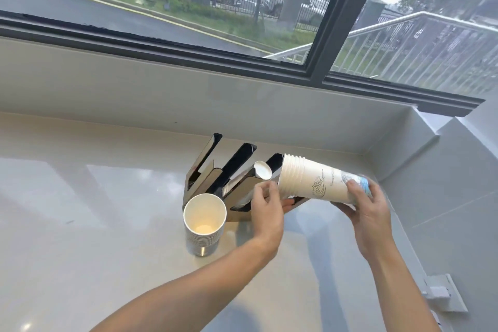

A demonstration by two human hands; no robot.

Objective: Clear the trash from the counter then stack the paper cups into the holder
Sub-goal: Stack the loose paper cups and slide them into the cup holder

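A person is standing at a pale, glossy table that is running along under a wide, dark-framed window, with both bare arms reaching forward. The right hand is wrapping around the closed-bottom end of a nested stack of white paper cups with grey and blue print, holding it on its side, mouth to the left, with the open rims sitting at the top of the rightmost channel of a slanted, mirror-finish metal cup holder with several long channels. The left hand is lying against the near right side of that holder, fingers curled on its polished face just beside the rims of the held stack; I cannot tell whether it is really gripping the metal or only steadying it. In the channel to the left of the held stack, a smaller row of white cups is resting, its round end facing up. The two far-left channels are showing dark interiors. Just in front of the holder, at its near left corner, a second stack of plain white paper cups is standing upright on the table, mouth open to the ceiling, touching or nearly touching the holder's base. A white wall socket is sitting on the right-hand wall.
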